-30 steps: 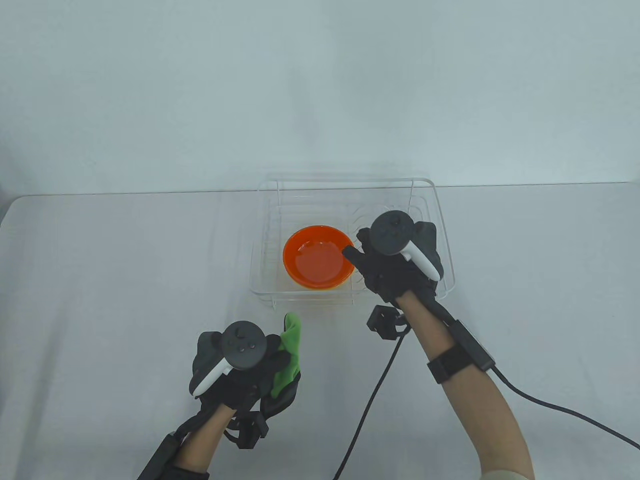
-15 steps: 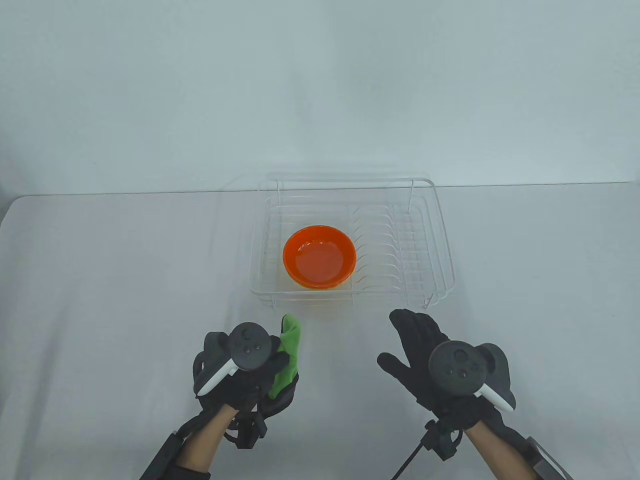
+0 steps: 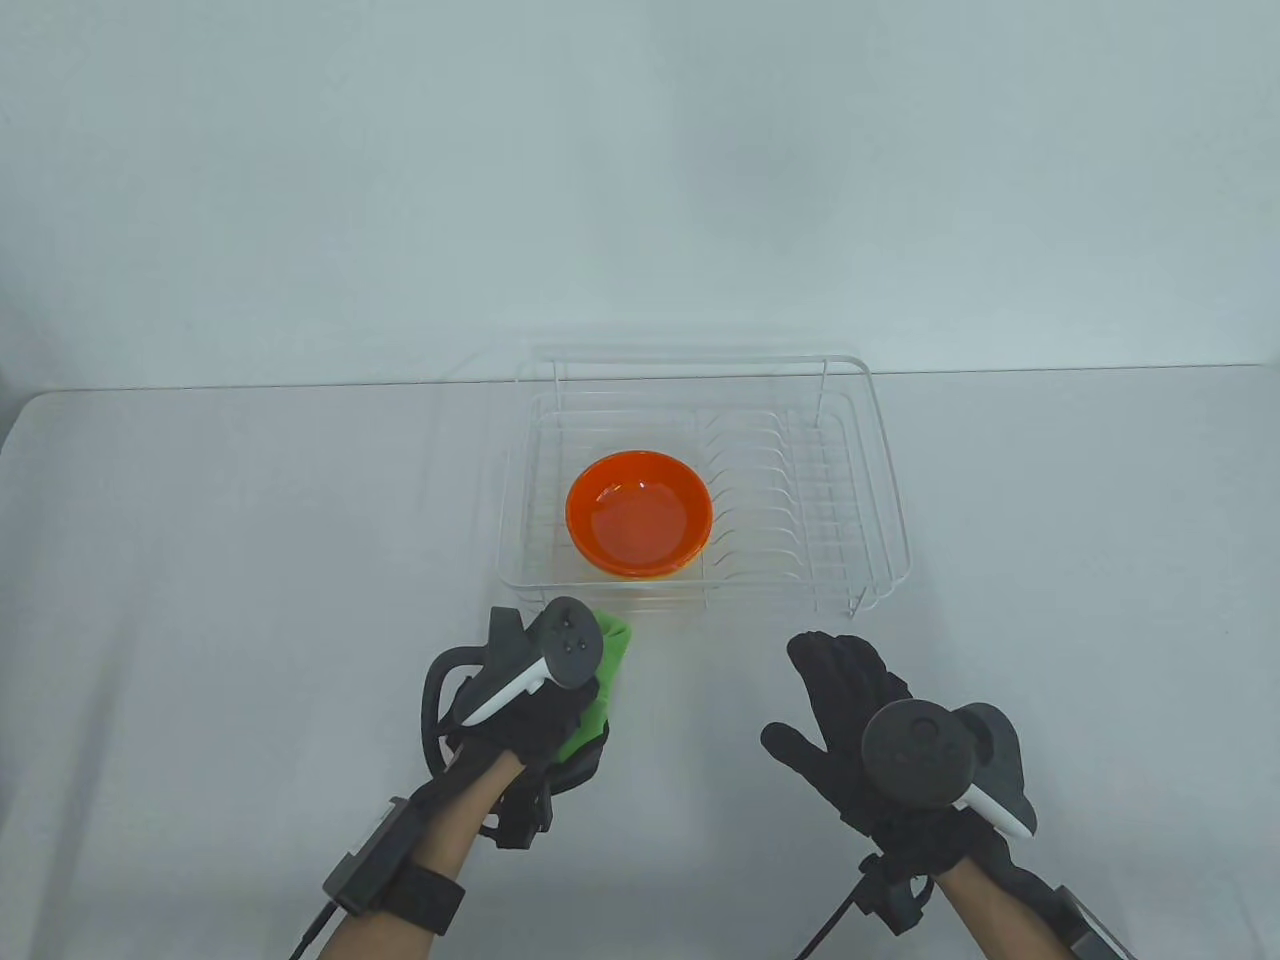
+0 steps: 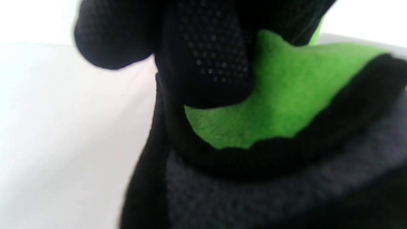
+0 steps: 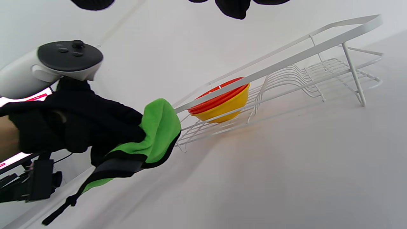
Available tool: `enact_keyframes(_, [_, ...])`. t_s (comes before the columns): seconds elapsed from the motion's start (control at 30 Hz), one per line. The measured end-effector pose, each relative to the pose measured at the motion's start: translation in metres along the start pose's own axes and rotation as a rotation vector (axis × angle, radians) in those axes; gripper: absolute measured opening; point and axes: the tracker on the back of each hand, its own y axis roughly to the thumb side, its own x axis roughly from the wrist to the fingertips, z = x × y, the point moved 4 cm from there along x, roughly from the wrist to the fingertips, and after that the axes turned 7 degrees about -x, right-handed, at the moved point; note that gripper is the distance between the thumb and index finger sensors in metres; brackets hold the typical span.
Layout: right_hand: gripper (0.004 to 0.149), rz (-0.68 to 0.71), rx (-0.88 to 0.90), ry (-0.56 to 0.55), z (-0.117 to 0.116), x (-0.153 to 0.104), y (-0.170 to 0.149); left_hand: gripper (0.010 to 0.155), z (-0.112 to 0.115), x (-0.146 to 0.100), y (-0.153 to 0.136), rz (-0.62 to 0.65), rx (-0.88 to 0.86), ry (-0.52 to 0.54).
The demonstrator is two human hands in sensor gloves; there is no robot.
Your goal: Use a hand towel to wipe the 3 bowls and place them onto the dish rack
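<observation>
Green towel (image 3: pixel 601 680) is gripped in the curled fingers of the left hand (image 3: pixel 520 700) at seven o'clock; the right hand (image 3: pixel 850 720), at five o'clock, is held empty with fingers spread. At twelve o'clock, stacked bowls (image 3: pixel 640 513) are seated in the wire dish rack (image 3: pixel 880 440).

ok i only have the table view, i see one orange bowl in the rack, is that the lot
observer: no, the right wrist view shows a yellow bowl nested under the orange bowl in the dish rack, with what looks like two orange rims.
operator: and the towel, gripped properly
observer: the left wrist view shows the left hand with fingers curled over the green towel, which has a black edge and a grey side.
operator: right hand carrying anything
observer: in the right wrist view the right hand has bare fingertips and holds nothing.
</observation>
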Motion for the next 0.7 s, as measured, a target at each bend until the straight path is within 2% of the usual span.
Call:
enact_keyframes(0.2, [0.085, -0.001, 0.002, 0.003, 0.0, 0.0, -0.001, 0.052, 0.011, 0.024, 0.008, -0.07, 0.113, -0.079])
enact_keyframes(0.27, [0.085, -0.004, -0.001, 0.007, -0.001, 0.0, -0.002, 0.057, 0.014, 0.026, 0.007, -0.101, 0.117, -0.114])
enact_keyframes(0.37, [0.085, -0.005, -0.003, 0.008, -0.001, 0.0, -0.002, 0.065, 0.011, 0.023, 0.005, -0.1, 0.107, -0.09])
enact_keyframes(0.53, [0.085, -0.006, -0.006, 0.009, -0.001, 0.0, -0.002, 0.072, 0.0, 0.004, 0.002, -0.059, 0.088, 0.002])
enact_keyframes(0.7, [0.085, -0.008, -0.012, 0.016, -0.002, 0.0, -0.002, 0.078, -0.015, -0.035, 0.007, 0.099, -0.007, 0.126])
